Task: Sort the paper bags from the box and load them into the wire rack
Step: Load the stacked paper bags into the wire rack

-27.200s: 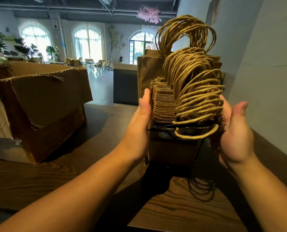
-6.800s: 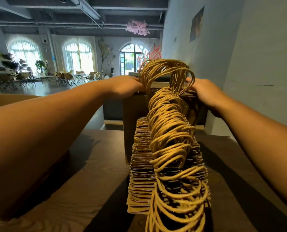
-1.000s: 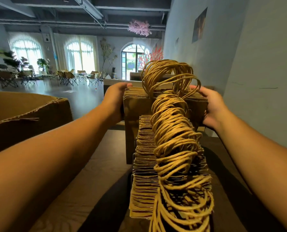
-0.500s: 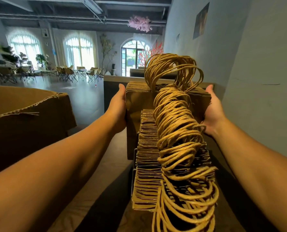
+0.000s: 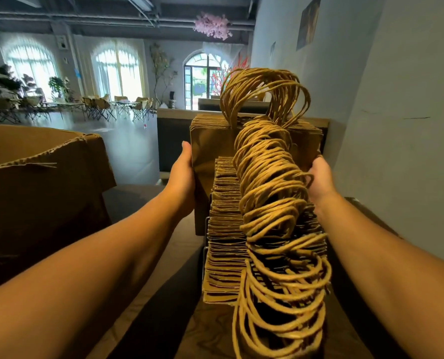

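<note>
Both hands were clamped on the tall stack of larger paper bags (image 5: 210, 149) at the far end of the row. The left hand (image 5: 183, 174) pressed flat against the stack's left side, thumb up along the front edge; the right hand (image 5: 319, 177) gripped its right side, partly hidden behind the twisted cord handles (image 5: 270, 177). So each grip was closed on that stack, squeezing it between the palms. Half a second earlier the hands sat higher, near the stack's top corners; now they had slid down to mid-height. The smaller bags (image 5: 226, 244) stood packed upright in the wire rack (image 5: 205, 257), only a thin dark upright of it showing at the left. The cardboard box (image 5: 42, 182) sat on the dark tabletop (image 5: 164, 294) to the left, well apart from the rack.
</note>
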